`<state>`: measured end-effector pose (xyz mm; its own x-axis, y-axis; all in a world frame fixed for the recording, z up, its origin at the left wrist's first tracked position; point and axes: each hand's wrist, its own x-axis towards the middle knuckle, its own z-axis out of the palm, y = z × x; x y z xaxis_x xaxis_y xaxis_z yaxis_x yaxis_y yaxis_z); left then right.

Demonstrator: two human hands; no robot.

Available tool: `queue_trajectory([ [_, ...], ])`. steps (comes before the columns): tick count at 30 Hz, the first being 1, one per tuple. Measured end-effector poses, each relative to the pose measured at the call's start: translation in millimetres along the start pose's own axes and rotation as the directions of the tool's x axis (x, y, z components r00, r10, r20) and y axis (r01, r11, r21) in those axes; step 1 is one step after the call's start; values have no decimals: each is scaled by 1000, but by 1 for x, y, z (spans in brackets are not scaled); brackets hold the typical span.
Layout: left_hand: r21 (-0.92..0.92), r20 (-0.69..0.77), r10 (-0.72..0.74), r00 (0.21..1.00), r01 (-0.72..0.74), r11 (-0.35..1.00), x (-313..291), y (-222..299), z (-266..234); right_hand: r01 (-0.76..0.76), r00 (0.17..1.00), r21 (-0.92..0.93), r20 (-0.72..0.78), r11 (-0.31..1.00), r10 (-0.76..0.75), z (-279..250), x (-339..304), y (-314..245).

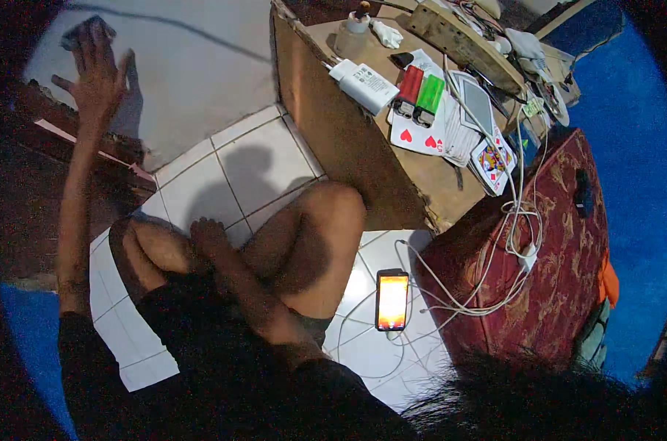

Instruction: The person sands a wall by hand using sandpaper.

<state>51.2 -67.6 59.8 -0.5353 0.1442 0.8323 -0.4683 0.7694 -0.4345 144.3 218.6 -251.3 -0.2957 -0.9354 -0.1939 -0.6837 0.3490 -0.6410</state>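
My left hand reaches far out at the upper left, its fingers spread flat against a pale wall. Under the fingertips lies a dark grey cloth, pressed to that surface and mostly covered by the hand. Down by my crossed legs, my right hand rests near the shin with its fingers curled in; nothing shows in it. White floor tiles lie between the legs and the wall.
At right a wooden table carries a power strip, a white charger, red and green lighters and playing cards. White cables trail over a maroon cushion. A lit phone lies on the tiles.
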Motion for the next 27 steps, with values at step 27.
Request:
queue_trajectory([
  [27, -22, -118, -84, 989, 82, 996, -8, 75, 12, -49, 994, -36, -98, 998, 45, -8, 10, 15],
])
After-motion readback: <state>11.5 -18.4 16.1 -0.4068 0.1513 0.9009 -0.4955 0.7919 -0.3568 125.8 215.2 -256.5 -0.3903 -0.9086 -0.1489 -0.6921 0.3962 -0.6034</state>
